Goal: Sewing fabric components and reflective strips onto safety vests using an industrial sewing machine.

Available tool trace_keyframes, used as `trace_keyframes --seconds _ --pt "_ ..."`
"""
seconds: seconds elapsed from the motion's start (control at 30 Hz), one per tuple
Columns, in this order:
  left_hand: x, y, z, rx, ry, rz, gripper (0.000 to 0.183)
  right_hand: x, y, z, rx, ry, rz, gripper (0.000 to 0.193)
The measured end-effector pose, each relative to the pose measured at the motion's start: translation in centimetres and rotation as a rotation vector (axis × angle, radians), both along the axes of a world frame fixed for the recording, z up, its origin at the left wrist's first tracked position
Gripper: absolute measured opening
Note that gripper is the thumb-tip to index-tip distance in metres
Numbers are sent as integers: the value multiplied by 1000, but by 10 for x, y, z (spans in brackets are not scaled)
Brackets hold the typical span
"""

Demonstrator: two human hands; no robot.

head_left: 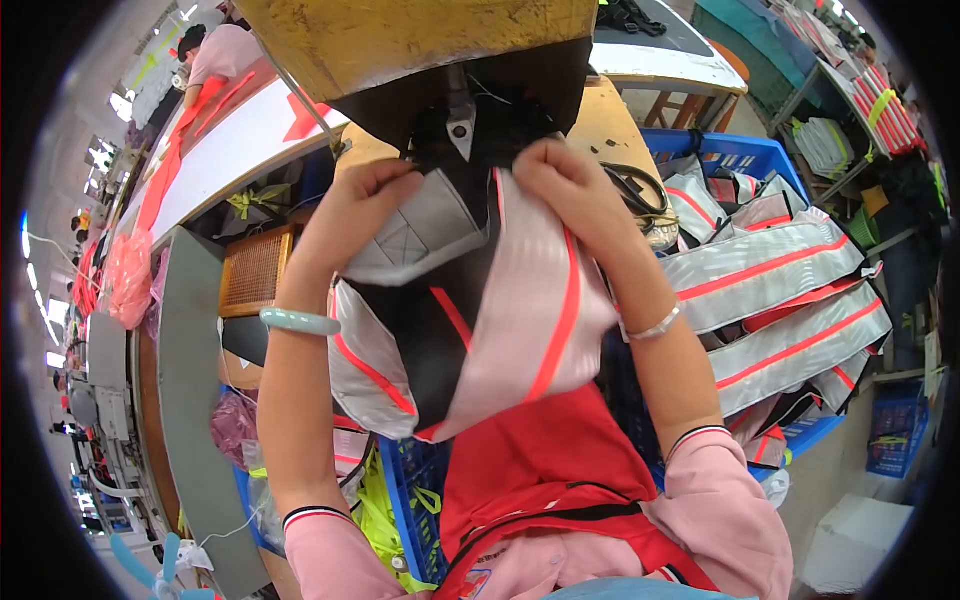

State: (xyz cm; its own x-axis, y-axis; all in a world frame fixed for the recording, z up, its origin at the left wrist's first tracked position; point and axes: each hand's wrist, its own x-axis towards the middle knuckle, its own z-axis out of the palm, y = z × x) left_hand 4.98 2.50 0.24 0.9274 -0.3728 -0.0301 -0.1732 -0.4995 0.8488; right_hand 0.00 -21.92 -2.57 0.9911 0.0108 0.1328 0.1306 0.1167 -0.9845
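Observation:
A silver-grey sewn fabric piece [520, 310] with bright red stripes and a black inner side hangs in front of me, below the head of a sewing machine [460, 130]. My left hand [372, 205] is closed on the upper left part, beside a grey flap [425, 230] with stitched crossing lines. With thumb and fingers pinched, my right hand [572, 190] grips the top edge of the striped panel. The piece's lower end drapes toward the red apron [545, 450] on my lap. The two hands are apart, one on each side of the machine's metal tip.
A blue basket [725, 150] on the right overflows with similar striped pieces [770, 270]. Black-handled scissors [635, 190] lie on the wooden machine table [610, 125]. Another blue basket [415, 500] stands at my lower left near yellow-green material. A co-worker [225, 55] bends over a white table at far left.

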Motion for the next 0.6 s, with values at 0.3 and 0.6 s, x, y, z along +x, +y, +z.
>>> trace_keyframes --seconds 0.3,0.6 --pt "-27 -22 12 62 -128 -162 29 -2 -4 2 -66 85 309 32" --pt "-9 -16 5 96 -87 -140 34 22 5 -9 3 110 264 20"
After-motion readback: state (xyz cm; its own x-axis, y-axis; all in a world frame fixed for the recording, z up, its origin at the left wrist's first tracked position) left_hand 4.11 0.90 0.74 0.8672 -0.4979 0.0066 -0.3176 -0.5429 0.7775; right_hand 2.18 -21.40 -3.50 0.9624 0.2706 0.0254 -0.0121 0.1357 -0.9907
